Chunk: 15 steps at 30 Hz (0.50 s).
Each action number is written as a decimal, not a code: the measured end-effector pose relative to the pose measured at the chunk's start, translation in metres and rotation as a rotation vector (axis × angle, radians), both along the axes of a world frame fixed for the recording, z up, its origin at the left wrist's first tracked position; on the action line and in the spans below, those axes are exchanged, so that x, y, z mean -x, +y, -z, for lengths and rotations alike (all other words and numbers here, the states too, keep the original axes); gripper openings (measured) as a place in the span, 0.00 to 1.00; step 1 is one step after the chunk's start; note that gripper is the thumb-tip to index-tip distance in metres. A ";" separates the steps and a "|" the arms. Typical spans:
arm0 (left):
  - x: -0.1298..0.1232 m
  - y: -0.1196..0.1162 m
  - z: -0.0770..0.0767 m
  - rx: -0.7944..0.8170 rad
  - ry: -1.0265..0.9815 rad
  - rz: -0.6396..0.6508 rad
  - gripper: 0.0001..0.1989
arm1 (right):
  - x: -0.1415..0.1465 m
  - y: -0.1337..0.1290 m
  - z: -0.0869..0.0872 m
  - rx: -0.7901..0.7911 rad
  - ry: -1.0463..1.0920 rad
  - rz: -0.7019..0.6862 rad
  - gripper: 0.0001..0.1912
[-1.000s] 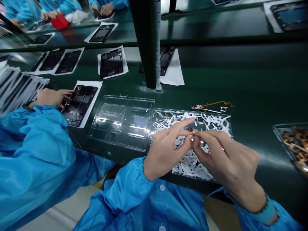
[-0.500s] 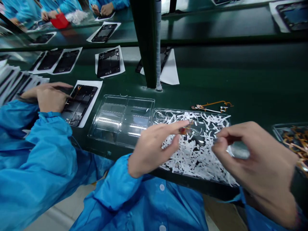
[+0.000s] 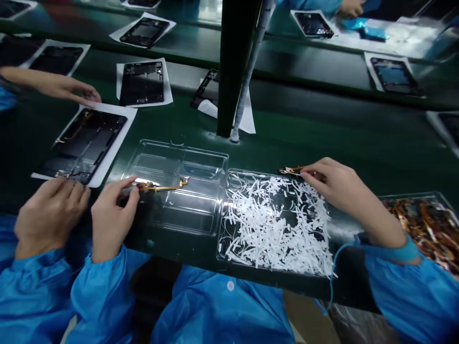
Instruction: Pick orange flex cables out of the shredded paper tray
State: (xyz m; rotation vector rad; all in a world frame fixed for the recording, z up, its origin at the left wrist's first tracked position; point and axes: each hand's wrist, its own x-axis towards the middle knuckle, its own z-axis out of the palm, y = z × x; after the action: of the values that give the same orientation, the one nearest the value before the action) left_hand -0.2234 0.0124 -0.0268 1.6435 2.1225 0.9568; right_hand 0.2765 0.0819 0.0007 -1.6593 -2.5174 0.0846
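Observation:
My left hand (image 3: pixel 111 215) pinches one end of a thin orange flex cable (image 3: pixel 163 186) and holds it low over the clear compartment tray (image 3: pixel 201 157). My right hand (image 3: pixel 337 184) reaches past the far edge of a second clear tray (image 3: pixel 229 215) filled with white paper strips (image 3: pixel 276 224). Its fingertips close on another orange flex cable (image 3: pixel 291 170) lying on the green bench just behind that tray. Most of this cable is hidden under the hand.
A co-worker's hand (image 3: pixel 50 210) rests at the near left by a black device frame on white paper (image 3: pixel 84 143); another hand (image 3: pixel 62 87) reaches in farther back. A dark post (image 3: pixel 234 71) stands behind the trays. A tray of orange cables (image 3: pixel 423 224) sits at right.
My hands have come apart. The left carried the orange cable left over the clear tray; the right dropped a white strip and reached forward to the cable behind the strip tray. The view shifted right.

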 end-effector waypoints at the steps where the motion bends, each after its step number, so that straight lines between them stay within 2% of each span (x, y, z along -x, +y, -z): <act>1: 0.001 -0.002 0.002 -0.051 0.056 -0.011 0.12 | 0.000 0.010 0.003 0.011 -0.024 -0.003 0.22; 3: 0.001 -0.004 0.005 -0.176 0.149 -0.043 0.14 | -0.001 0.028 0.010 0.026 -0.074 -0.017 0.23; 6: -0.002 -0.009 0.008 -0.310 0.210 -0.010 0.14 | -0.001 0.046 0.017 0.059 -0.140 -0.059 0.17; 11: -0.021 -0.021 0.001 -0.358 0.169 0.085 0.10 | 0.004 0.058 0.016 0.088 -0.154 -0.104 0.09; 15: -0.044 -0.029 -0.007 -0.403 0.125 0.088 0.07 | 0.003 0.059 0.008 0.058 -0.057 -0.039 0.08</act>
State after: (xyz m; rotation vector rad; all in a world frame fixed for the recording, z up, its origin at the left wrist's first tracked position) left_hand -0.1794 -0.0171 -0.0201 2.0118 2.0072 1.3541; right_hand 0.2732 0.1412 -0.0075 -1.6562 -2.6138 0.1177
